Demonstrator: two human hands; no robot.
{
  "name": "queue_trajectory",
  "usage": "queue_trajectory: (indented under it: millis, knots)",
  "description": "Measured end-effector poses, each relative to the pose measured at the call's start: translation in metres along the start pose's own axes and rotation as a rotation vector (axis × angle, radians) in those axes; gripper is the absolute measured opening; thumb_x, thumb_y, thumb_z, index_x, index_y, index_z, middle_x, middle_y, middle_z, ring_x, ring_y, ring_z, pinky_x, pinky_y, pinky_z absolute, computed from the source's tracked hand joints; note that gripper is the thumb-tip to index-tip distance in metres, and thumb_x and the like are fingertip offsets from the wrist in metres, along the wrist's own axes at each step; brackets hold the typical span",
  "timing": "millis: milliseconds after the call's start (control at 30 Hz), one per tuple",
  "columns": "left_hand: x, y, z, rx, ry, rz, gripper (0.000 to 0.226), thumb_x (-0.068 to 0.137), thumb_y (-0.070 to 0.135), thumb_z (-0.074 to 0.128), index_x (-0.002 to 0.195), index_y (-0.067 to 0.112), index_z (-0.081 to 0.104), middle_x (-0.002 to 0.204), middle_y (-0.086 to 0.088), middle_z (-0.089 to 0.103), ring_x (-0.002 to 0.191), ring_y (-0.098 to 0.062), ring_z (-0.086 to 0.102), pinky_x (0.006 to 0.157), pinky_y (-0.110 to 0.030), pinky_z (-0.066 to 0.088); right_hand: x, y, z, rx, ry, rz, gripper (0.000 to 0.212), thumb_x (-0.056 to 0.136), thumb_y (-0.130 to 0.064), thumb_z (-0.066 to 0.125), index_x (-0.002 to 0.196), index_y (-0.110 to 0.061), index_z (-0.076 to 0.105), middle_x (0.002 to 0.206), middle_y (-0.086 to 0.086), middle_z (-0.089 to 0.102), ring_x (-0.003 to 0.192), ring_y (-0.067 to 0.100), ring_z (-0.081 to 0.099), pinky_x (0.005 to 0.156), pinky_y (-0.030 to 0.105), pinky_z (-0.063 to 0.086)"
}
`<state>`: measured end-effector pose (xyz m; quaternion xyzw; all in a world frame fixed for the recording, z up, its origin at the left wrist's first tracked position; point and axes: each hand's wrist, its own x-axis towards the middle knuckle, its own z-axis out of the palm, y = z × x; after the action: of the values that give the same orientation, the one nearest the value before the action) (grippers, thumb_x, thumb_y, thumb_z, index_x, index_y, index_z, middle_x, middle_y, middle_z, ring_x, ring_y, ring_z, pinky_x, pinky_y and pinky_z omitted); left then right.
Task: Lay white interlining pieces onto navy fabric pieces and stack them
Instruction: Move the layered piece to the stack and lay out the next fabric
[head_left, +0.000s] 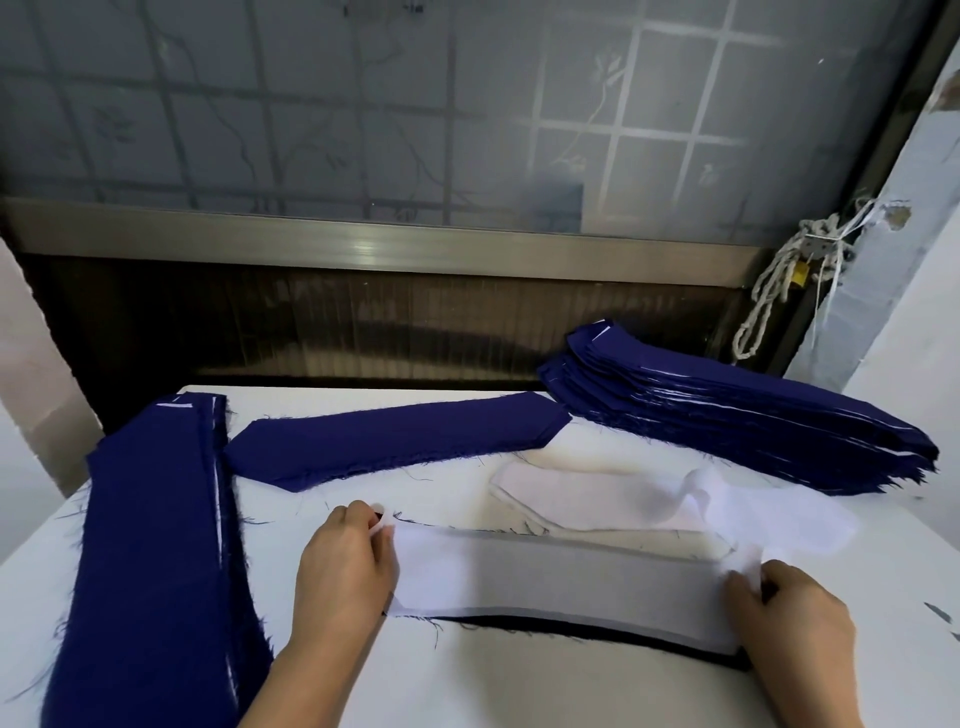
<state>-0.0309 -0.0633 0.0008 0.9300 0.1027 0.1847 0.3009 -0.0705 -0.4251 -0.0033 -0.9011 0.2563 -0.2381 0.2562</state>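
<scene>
Front of the bench (519, 691): white interlining piece (561, 577) stretched flat over a navy fabric piece (597, 630), long axis running left to right between the two hands, dipping slightly toward the right. Pinched at its left tip between thumb and forefinger of the left hand (345, 561); gripped at its right end by the curled fingers of the right hand (789, 608). Neither hand free, each at its own end of the strip. Only a dark sliver of navy showing along the near edge, plus frayed threads at the far edge, so probably sitting a touch too far back. Likely next: ease the strip toward the body until flush with the navy edges, then release and press flat.

Just behind the right end, the supply of loose interlining (597, 493), top sheet rumpled. Further back, a single navy piece (395, 441) lying on much the same left-to-right axis. Tall navy stack (753, 415) at the far right, a second stack (150, 545) just left of the left hand, lengthwise away from the body. White slivers in both, so no telling the finished pile from the supply.
</scene>
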Motion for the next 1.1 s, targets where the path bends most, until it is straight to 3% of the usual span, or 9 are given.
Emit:
queue_trajectory:
  millis: [100,233,367,567,700,800,900,1000,1100]
  knots:
    - [-0.001,-0.003,-0.001,-0.050,0.037,-0.009,0.013,0.094,0.017,0.061,0.084,0.012,0.055,0.092,-0.002,0.062,0.073,-0.020,0.050,0.065,-0.031,0.036,-0.002,-0.001,-0.001,0.014,-0.013,-0.012,0.041,0.090,-0.023,0.058,0.056,-0.005,0.044,0.053,0.010,0.049,0.057,0.033,0.047,0.056,0.038,0.038]
    - [0.001,-0.007,-0.002,-0.178,0.052,-0.081,0.020,0.094,0.016,0.063,0.075,0.014,0.055,0.088,0.002,0.063,0.075,-0.017,0.055,0.063,-0.030,0.036,-0.004,0.001,0.000,0.023,-0.001,-0.038,0.042,0.090,-0.021,0.058,0.055,-0.007,0.040,0.053,0.008,0.047,0.055,0.030,0.045,0.054,0.037,0.036]
    - [0.001,-0.006,-0.002,-0.160,0.061,-0.073,0.021,0.092,0.013,0.062,0.072,0.015,0.057,0.078,0.002,0.064,0.069,-0.013,0.057,0.056,-0.028,0.038,-0.006,-0.001,0.001,0.028,0.003,-0.076,0.042,0.087,-0.015,0.061,0.053,-0.010,0.036,0.057,0.006,0.042,0.053,0.025,0.041,0.051,0.035,0.031]
    - [-0.001,-0.004,0.002,-0.109,0.075,-0.036,0.025,0.090,0.003,0.057,0.070,0.017,0.052,0.086,0.001,0.065,0.066,-0.010,0.057,0.055,-0.026,0.039,-0.006,-0.001,-0.001,0.045,-0.030,-0.038,0.027,0.081,-0.006,0.062,0.063,-0.013,0.042,0.064,0.005,0.048,0.058,0.026,0.044,0.054,0.034,0.033]
    - [-0.002,-0.003,0.002,-0.095,0.103,-0.043,0.019,0.094,0.008,0.052,0.076,0.013,0.053,0.091,-0.002,0.066,0.072,-0.022,0.058,0.060,-0.033,0.043,-0.007,-0.006,-0.004,0.004,-0.034,-0.006,0.013,0.079,0.002,0.057,0.085,-0.009,0.053,0.082,0.013,0.057,0.072,0.036,0.050,0.064,0.040,0.043]
    - [-0.003,0.000,-0.001,-0.086,0.103,-0.034,0.008,0.094,0.006,0.052,0.091,0.007,0.060,0.093,-0.010,0.067,0.078,-0.029,0.058,0.066,-0.038,0.045,-0.009,-0.006,-0.005,-0.048,-0.022,0.003,0.025,0.077,0.004,0.057,0.101,-0.002,0.058,0.093,0.021,0.061,0.082,0.039,0.053,0.069,0.042,0.044]
    - [-0.001,0.003,-0.005,0.117,0.103,-0.007,0.028,0.085,-0.002,0.060,0.112,-0.001,0.063,0.105,-0.018,0.064,0.093,-0.038,0.055,0.080,-0.046,0.043,-0.009,-0.009,-0.006,-0.143,0.004,0.008,0.037,0.075,0.003,0.060,0.112,0.000,0.059,0.104,0.023,0.060,0.094,0.042,0.052,0.077,0.045,0.041]
    - [0.007,0.002,-0.008,0.318,0.115,0.069,0.041,0.068,-0.009,0.072,0.108,-0.001,0.067,0.099,-0.023,0.062,0.090,-0.043,0.053,0.075,-0.051,0.039,-0.010,-0.012,-0.006,-0.212,0.028,0.039,0.043,0.073,-0.003,0.065,0.116,-0.006,0.061,0.115,0.020,0.057,0.108,0.040,0.047,0.092,0.047,0.032]
    - [0.038,-0.002,-0.014,0.454,0.070,0.102,0.042,0.077,0.012,0.075,0.117,0.008,0.064,0.110,-0.016,0.058,0.100,-0.038,0.049,0.084,-0.046,0.038,-0.012,-0.011,-0.005,-0.256,0.026,0.020,0.035,0.074,-0.008,0.068,0.109,-0.008,0.065,0.114,0.018,0.057,0.111,0.038,0.046,0.098,0.046,0.027]
